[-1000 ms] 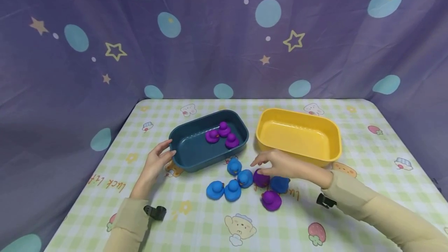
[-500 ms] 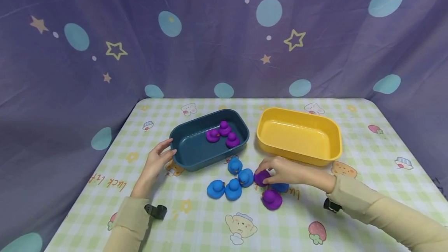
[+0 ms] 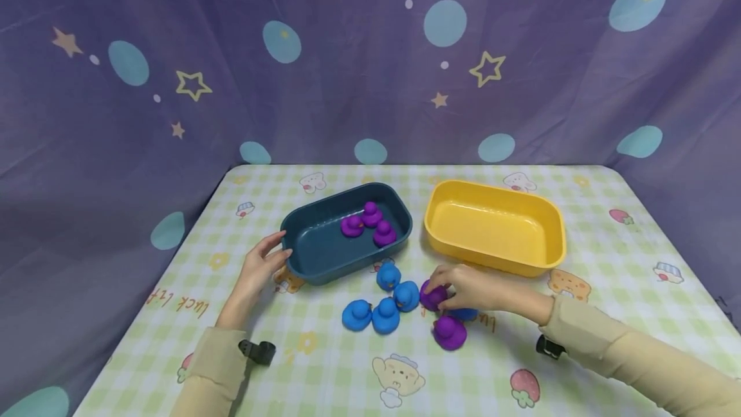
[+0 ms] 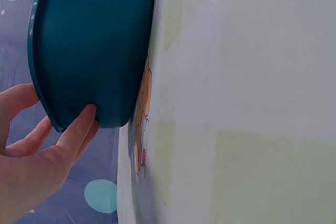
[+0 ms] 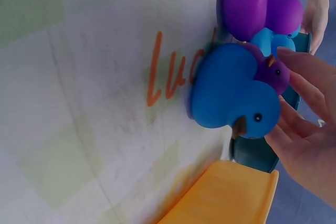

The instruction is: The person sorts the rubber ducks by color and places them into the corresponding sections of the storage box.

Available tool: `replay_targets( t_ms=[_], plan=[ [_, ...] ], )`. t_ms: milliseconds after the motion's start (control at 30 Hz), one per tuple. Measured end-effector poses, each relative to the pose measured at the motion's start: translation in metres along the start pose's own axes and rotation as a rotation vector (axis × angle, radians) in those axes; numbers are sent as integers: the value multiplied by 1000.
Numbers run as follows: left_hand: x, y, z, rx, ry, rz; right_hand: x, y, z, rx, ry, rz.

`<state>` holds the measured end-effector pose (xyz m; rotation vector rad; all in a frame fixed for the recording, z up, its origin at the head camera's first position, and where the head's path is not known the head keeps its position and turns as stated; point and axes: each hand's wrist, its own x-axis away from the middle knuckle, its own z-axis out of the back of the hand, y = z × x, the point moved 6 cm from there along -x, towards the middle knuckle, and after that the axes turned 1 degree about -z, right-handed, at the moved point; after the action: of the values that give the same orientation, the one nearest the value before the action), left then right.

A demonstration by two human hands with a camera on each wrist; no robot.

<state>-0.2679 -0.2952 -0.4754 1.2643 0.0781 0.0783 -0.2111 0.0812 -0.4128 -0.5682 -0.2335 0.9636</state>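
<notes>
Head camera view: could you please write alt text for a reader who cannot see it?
A person's right hand pinches a purple toy duck among five blue ducks and another purple duck on a checked tablecloth. The left hand touches a dark teal tray holding three purple ducks; beside it stands an empty yellow tray.

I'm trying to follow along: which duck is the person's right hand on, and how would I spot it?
Start at the yellow tub on the checked table. Just in front of its near left corner, the right hand pinches a purple duck. Another purple duck sits untouched nearer the person, and the neighbours to its left are blue ducks.
</notes>
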Motion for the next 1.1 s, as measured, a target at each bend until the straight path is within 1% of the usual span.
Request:
replay_targets(
  t_ms=[133, 333, 533, 700, 833, 1000, 1100],
  plan=[
    [0, 2, -1, 2, 0, -6, 1, 2, -2, 14, 14, -4],
    [-1, 3, -3, -22, -7, -7, 3, 5, -3, -36, 17, -30],
    [-1, 2, -4, -9, -4, -8, 1, 5, 0, -64, 18, -20],
    [1, 0, -2, -9, -7, -13, -1, 1, 7, -62, 26, -12],
    [2, 0, -3, -8, -11, -18, -3, -1, 15, -83, 41, -9],
    [1, 0, -3, -14, -5, -17, -9, -4, 25, -103, 64, -22],
    [0, 1, -2, -13, -2, -13, -14, -7, 31, -100, 80, -12]
  ],
)
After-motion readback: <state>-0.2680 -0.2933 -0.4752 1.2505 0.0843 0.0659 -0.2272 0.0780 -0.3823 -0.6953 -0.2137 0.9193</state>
